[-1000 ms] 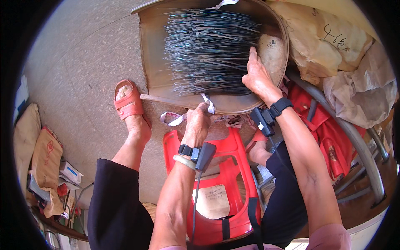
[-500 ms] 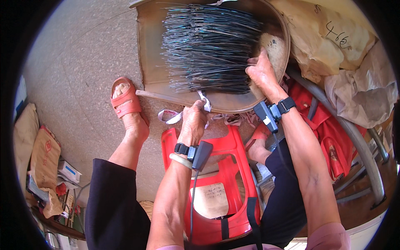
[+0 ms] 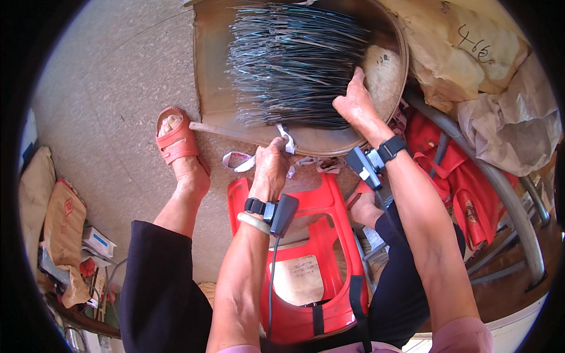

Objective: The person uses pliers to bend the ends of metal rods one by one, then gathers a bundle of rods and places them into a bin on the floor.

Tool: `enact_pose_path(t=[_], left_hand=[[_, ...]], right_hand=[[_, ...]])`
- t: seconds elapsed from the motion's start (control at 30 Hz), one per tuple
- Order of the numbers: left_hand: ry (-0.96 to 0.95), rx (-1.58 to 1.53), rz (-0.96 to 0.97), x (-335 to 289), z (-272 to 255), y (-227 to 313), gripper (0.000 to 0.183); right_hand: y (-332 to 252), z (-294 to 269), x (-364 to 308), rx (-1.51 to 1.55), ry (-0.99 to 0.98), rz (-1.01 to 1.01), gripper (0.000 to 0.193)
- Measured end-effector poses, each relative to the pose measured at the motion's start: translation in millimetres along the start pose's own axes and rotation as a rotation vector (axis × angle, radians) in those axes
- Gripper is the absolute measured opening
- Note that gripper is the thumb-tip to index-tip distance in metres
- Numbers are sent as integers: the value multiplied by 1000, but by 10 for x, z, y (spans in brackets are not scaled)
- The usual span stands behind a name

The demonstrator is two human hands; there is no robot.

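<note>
A thick pile of thin, dark wire-like strands (image 3: 294,65) lies in a brown scoop-shaped tray (image 3: 215,88) with a curved rim. At the tray's near edge my left hand (image 3: 271,167) is closed on the rim, beside a white cloth strip (image 3: 286,138) tied around it. My right hand (image 3: 359,112) rests against the lower right ends of the strands. Its thumb and forefinger are spread apart; the strands and the hand itself hide the other fingertips. Both wrists wear strapped-on dark devices.
Between my legs stands a red plastic stool (image 3: 294,259) with a paper piece (image 3: 297,279) on it. Brown paper sacks (image 3: 453,53), a curved metal tube (image 3: 500,182) and a red bag (image 3: 426,141) are at right. Bags and boxes (image 3: 97,241) line the far left.
My right hand has shifted left and slightly down along the strand ends, its thumb and forefinger now showing more. The left hand stays on the rim, and the tray sits slightly higher in view.
</note>
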State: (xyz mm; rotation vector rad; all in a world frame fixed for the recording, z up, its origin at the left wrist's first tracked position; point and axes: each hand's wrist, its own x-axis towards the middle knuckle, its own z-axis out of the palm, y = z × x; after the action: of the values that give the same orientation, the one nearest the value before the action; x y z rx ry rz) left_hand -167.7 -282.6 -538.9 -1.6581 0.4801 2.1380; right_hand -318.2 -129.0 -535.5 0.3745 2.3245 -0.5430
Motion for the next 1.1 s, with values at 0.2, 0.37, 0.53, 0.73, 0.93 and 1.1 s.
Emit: enact_pose_path(t=[0.2, 0.37, 0.53, 0.73, 0.93, 1.1], left_hand=[[29, 72, -1, -78, 34, 80, 24], [28, 98, -18, -54, 0, 83, 24], [-12, 57, -19, -47, 12, 76, 24], [-10, 9, 11, 41, -58, -5, 19], [-10, 19, 21, 16, -43, 5, 25], [28, 70, 25, -91, 55, 72, 24]], right_hand=[[138, -31, 176, 48, -76, 128, 85], [223, -100, 159, 156, -150, 27, 75], [260, -133, 87, 254, -130, -63, 72], [174, -133, -106, 238, -128, -81, 82], [-10, 57, -120, -27, -129, 183, 86], [43, 19, -22, 11, -155, 200, 81]])
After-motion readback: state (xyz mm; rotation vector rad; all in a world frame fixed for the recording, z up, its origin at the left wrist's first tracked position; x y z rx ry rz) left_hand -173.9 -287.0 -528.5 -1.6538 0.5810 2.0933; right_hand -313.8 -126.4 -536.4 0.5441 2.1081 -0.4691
